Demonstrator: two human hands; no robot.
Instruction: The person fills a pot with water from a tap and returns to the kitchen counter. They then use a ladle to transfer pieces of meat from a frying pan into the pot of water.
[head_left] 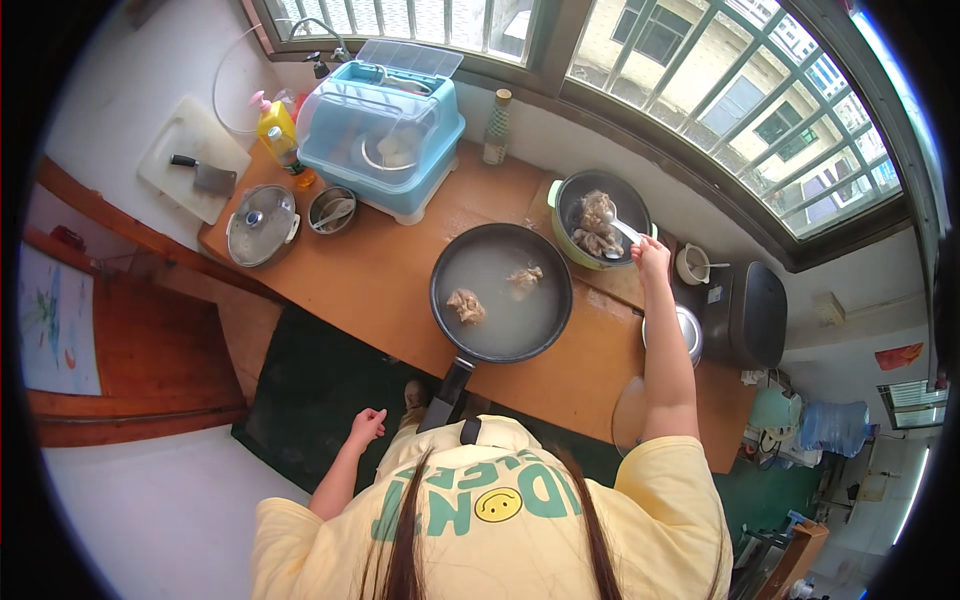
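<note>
My right hand (652,256) is closed around the handle of a pale spoon (627,231). The spoon's bowl end is among the pieces of bony meat (596,222) inside a green pot with a dark interior (572,187). In front of that pot stands a black frying pan (440,314) filled with cloudy liquid. Two chunks of meat sit in the liquid, one piece (466,306) left of centre and another piece (525,276) farther right. Low beside my body, away from the table, my left hand (368,425) hangs with curled fingers and holds nothing visible.
The pan's handle (455,380) juts over the table's near edge toward me. A blue dish box (430,170), a lidded pot (262,226) and a metal bowl (332,211) stand at the left. Under my right forearm lies a round metal lid (688,335), near a dark appliance (750,315).
</note>
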